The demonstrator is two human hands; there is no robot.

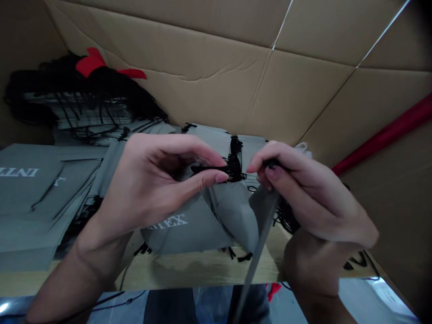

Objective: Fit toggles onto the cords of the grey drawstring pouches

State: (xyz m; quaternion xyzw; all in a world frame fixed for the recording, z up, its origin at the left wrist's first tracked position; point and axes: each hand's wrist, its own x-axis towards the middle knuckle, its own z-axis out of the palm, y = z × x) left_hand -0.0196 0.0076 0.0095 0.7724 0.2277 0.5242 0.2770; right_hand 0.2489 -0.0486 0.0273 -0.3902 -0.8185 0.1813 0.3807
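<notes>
The left hand [151, 180] pinches a black cord [209, 169] between thumb and forefinger; the right hand [303, 189] — its fingers curled inward — holds a grey fabric piece [264, 208], which is hanging directly below its fingertips.

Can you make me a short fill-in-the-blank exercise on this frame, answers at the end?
1. The left hand pinches a strip coloured ____.
2. The right hand holds a sheet coloured ____.
3. On the printed piece, the lettering is ____.
4. The brown back wall is made of ____.

Missing words: black; gray; white; cardboard.
</notes>
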